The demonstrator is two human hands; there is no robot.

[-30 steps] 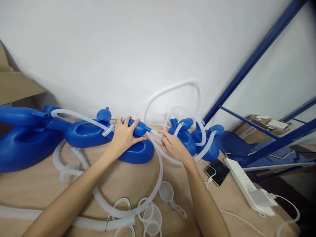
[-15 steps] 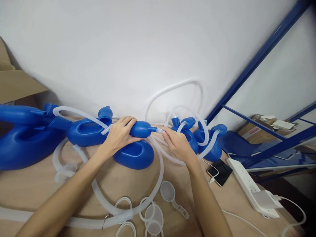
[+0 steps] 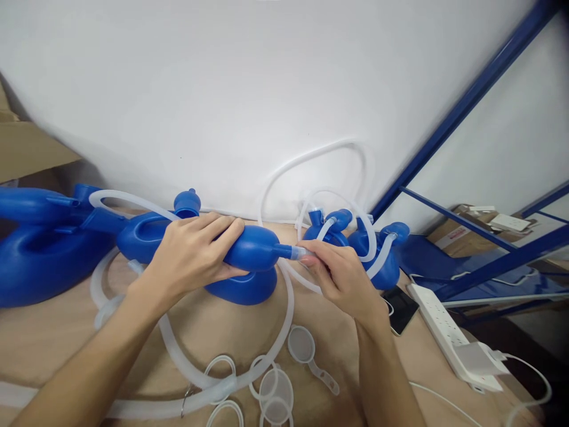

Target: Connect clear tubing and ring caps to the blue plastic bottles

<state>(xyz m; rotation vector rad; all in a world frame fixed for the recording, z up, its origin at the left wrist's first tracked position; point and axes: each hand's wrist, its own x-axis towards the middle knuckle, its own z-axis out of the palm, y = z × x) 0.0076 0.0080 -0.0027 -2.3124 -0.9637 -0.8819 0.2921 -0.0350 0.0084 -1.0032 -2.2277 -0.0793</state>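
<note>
My left hand (image 3: 191, 249) is wrapped round a rounded blue plastic urinal funnel (image 3: 255, 248), whose narrow spout points right. My right hand (image 3: 342, 276) pinches the clear end of a soft tube (image 3: 299, 253) that sits at the tip of that spout. How far it is pushed on cannot be made out. Just below the funnel lies a blue urinal bottle (image 3: 246, 290), partly covered by it. Another blue bottle (image 3: 133, 237) rests behind my left wrist, with a blue cap-like funnel (image 3: 187, 203) beyond it.
A large blue bottle (image 3: 40, 267) stands at left, and more blue bottles (image 3: 382, 261) with tubes at right. Long white tubing (image 3: 182, 356), a round lid with a handle (image 3: 301, 344), a phone (image 3: 404, 311) and a power strip (image 3: 448, 332) lie on the table. A blue rack (image 3: 462, 118) rises at right.
Both hands have brought the blue funnel and tube end slightly right and nearer to me. My right hand has turned, with its fingers curled more closely round the tube end.
</note>
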